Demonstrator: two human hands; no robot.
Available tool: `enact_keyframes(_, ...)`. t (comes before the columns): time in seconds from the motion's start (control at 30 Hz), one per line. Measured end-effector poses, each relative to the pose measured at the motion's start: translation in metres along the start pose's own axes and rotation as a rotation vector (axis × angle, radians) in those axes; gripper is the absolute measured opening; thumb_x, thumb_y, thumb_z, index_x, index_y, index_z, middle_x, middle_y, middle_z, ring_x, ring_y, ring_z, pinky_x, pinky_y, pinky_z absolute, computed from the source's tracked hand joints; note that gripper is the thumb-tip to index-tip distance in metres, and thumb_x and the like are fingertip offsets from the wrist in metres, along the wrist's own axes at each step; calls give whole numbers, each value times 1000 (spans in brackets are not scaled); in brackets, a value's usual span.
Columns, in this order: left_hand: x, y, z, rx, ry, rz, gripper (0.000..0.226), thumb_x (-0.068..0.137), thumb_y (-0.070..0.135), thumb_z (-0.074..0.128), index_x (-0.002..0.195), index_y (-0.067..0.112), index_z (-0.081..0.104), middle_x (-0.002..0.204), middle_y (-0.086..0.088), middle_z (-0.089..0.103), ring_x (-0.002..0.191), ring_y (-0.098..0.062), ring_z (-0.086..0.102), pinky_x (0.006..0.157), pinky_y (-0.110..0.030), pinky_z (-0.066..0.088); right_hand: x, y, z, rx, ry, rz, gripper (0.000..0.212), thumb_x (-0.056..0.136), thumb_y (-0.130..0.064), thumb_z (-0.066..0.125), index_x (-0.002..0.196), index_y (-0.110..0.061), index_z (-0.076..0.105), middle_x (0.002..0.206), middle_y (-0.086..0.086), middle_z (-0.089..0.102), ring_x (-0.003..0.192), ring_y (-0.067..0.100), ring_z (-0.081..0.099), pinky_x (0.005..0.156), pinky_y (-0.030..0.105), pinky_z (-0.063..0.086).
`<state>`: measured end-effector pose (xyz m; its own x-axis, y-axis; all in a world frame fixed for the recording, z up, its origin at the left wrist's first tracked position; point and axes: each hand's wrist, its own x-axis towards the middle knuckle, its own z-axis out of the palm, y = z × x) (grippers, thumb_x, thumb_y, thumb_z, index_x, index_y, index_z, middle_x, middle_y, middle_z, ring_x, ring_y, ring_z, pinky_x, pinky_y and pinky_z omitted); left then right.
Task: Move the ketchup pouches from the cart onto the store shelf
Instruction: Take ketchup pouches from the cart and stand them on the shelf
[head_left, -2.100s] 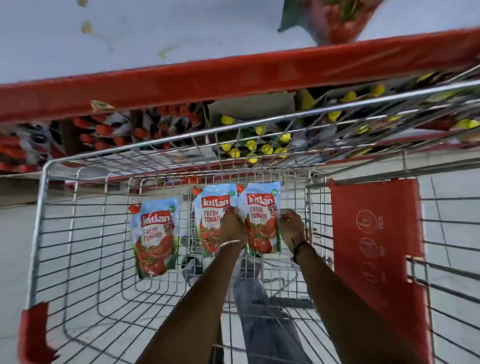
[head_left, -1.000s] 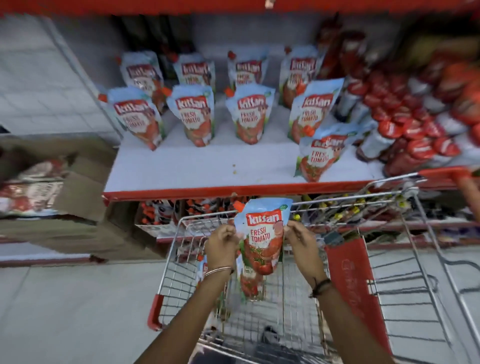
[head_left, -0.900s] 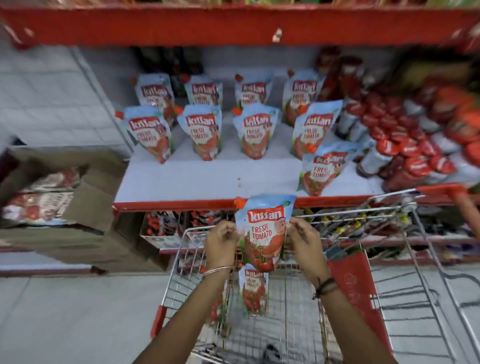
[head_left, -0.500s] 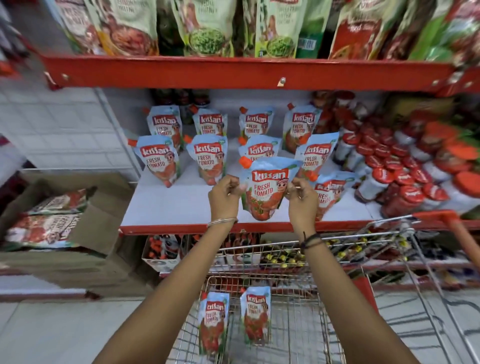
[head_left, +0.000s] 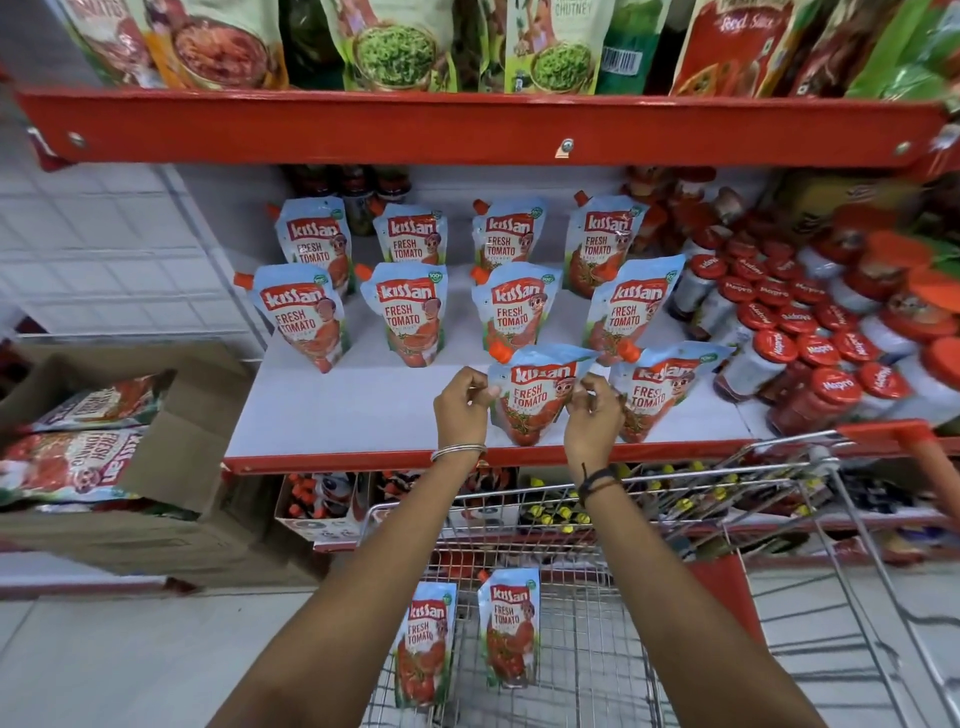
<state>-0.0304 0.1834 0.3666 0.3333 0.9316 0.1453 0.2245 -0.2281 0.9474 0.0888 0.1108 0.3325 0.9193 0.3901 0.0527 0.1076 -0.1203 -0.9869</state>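
Note:
A blue and red ketchup pouch (head_left: 531, 396) stands upright at the front of the white shelf (head_left: 363, 410). My left hand (head_left: 461, 405) pinches its left edge and my right hand (head_left: 592, 413) pinches its right edge. Beside it on the right leans another pouch (head_left: 655, 389). Several more pouches (head_left: 410, 312) stand in two rows behind. Two pouches (head_left: 506, 626) lean upright inside the wire cart (head_left: 613, 649) below my forearms.
Red-capped jars (head_left: 810, 343) crowd the shelf's right side. The red upper shelf (head_left: 467, 130) overhangs with green and red packets. An open cardboard box (head_left: 119, 447) of packets stands to the left. The cart's red handle (head_left: 883, 431) lies at the right.
Both hands lifted one pouch out of the cart, carried it up and forward, and now hold it standing on the shelf's front row. Two pouches stay in the cart.

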Motion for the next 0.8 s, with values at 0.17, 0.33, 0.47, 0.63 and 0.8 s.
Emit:
enact_keyframes(0.17,-5,-9,4,-21,-9,-28,17,77,3,62,68,10,49,72,-10,58,72,-22,52,63,-26,41,-1,6,-4,23,-30,11,16,90,-13,49,92,-18,64,90,7,63,89,28,61,86,61,53)
enact_keyframes(0.33,-2,-11,2,-15,5,1,11,78,4,61,70,6,53,73,-12,60,72,-22,54,64,-26,42,-1,3,-5,68,-64,20,16,89,-9,51,93,-11,66,92,8,64,91,27,61,88,63,52)
enact_keyframes(0.47,0,-15,1,-5,13,-7,8,79,5,60,75,2,54,76,-13,61,75,-23,55,69,-30,44,-4,0,-8,58,-115,61,17,90,-9,51,101,-8,64,97,12,64,96,31,61,93,60,50)
enact_keyframes(0.63,-19,-19,-1,-76,20,-28,17,82,3,58,98,0,53,99,-12,63,92,-18,57,72,-8,46,-28,-5,-17,-5,-143,30,25,91,-10,52,114,-3,59,116,18,65,102,21,58,98,44,49)
enact_keyframes(0.8,-74,-57,-2,-86,112,23,21,88,8,50,109,10,49,108,-5,55,101,-15,55,87,-20,48,-73,32,-42,-15,-166,10,30,92,-18,51,120,-6,52,113,8,60,97,6,57,79,6,45)
